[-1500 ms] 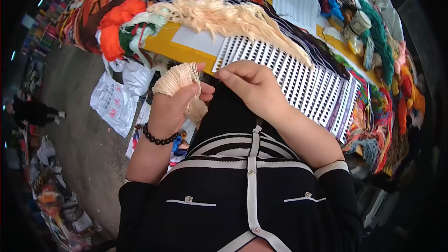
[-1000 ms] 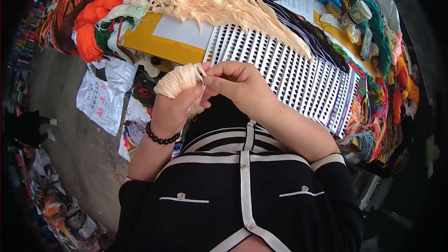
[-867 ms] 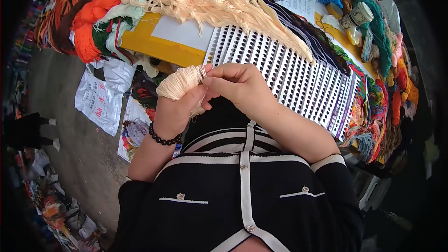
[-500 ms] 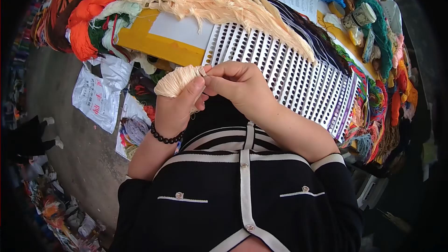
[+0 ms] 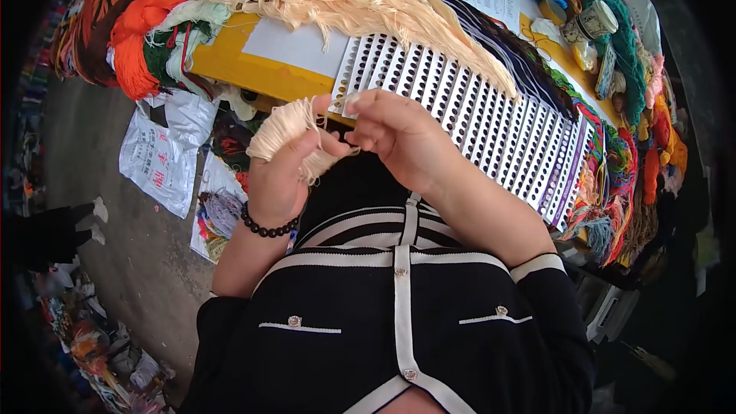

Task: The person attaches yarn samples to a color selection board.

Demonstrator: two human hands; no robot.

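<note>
Pale cream thread [image 5: 277, 132] is wound in a thick bundle over the fingers of my left hand [image 5: 274, 184], which is closed around it. Loose strands hang from the bundle's right side, over the thumb and fingers. Just right of it, my right hand [image 5: 402, 138] is raised with thumb and forefinger pinched together and the other fingers curled. A thin strand seems to run from the bundle to those fingertips, though they are slightly blurred. Both hands are in front of my waist, close to the table's near edge.
A large cream skein [image 5: 345, 0] lies across white strips with rows of dark holes [image 5: 460, 115] on a yellow board [image 5: 230, 57]. Orange yarn [image 5: 146, 31] hangs at the left, near a white plastic bag [image 5: 165, 157]. A patterned cup [image 5: 590, 24] and coloured yarns are at the right.
My hands have drawn slightly apart. The left fingers have opened out a little within the bundle, and its strands now hang looser. My right fingertips have moved away from the left thumb.
</note>
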